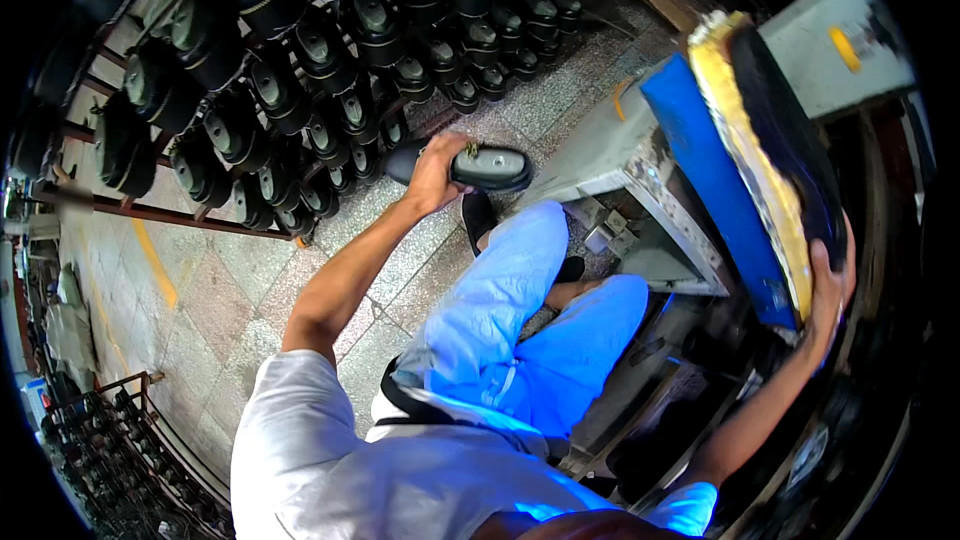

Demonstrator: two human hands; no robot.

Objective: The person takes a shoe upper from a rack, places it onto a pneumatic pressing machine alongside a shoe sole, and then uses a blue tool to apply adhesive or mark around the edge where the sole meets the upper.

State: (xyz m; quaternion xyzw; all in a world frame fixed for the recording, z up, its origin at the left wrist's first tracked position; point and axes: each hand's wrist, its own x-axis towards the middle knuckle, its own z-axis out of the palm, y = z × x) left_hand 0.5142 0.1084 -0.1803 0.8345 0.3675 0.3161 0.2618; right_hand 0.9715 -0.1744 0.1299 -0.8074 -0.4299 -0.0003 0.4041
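Observation:
My left hand (437,175) is closed round a black shoe (400,163) that has a grey last (493,168) in its opening. It holds the shoe in front of my knees, toe pointing left. At the right, my right hand (832,285) grips the lower end of a long, dark, shoe-shaped piece (785,125), thumb on one side and fingers on the other. That piece lies along a ragged yellow foam-like pad (745,130). Beneath the pad is a blue block (705,170). The fingertips of my right hand are partly hidden.
A rack (200,220) with several rows of black shoes on lasts fills the upper left. Another loaded rack (140,400) stands at lower left. A grey metal cabinet (600,165) is beside my knees. Dark shelving (870,340) lies at the right. The floor (220,310) is tiled.

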